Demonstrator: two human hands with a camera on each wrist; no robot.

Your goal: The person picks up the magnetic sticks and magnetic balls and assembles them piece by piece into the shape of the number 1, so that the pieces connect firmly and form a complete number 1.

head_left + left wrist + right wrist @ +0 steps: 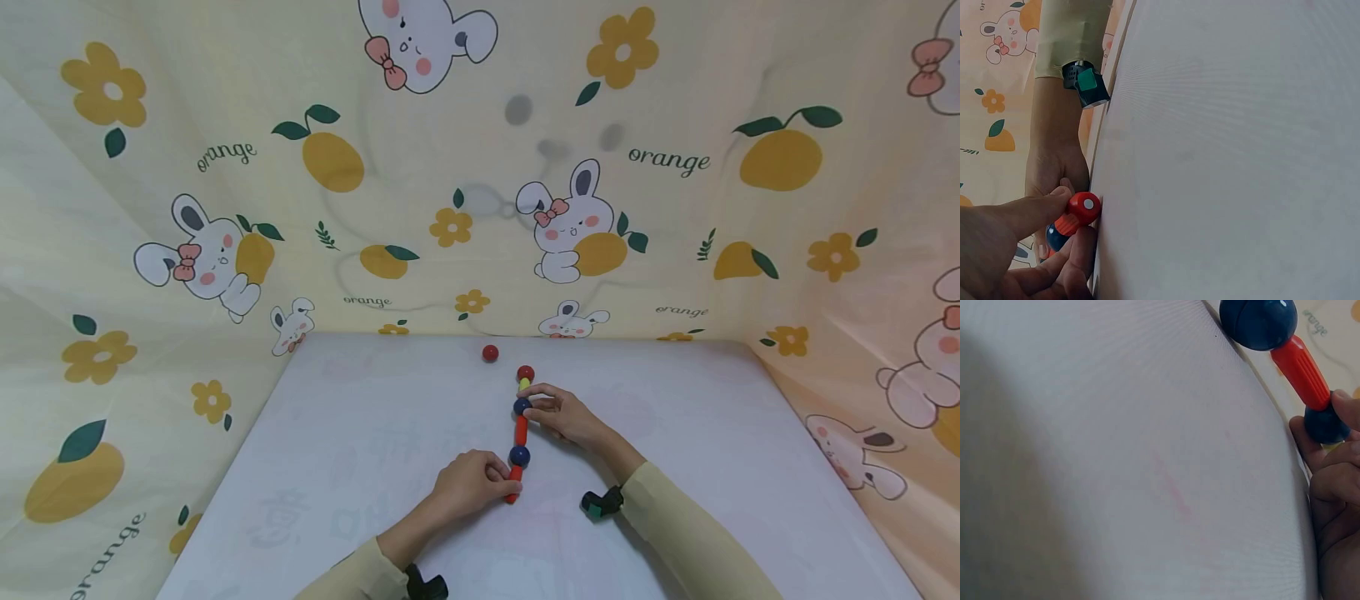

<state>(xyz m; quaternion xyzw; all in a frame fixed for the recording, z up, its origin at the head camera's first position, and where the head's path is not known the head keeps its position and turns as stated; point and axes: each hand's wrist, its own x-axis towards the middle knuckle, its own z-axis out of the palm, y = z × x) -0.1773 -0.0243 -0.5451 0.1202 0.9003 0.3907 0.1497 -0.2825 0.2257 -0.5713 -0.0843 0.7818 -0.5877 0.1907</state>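
Note:
A chain of balls and rods lies on the white table. From its far end run a red ball, a yellow rod, a blue ball, a red rod, a second blue ball and the nearest red rod. My left hand pinches that nearest rod between thumb and fingers; its red end with a white dot faces the left wrist camera. With thumb and fingers, my right hand holds the farther blue ball, partly covering the yellow rod.
A loose red ball sits near the back edge of the white table. Patterned cloth with rabbits and oranges hangs behind and at both sides. Each wrist carries a small black camera, such as the right wrist camera.

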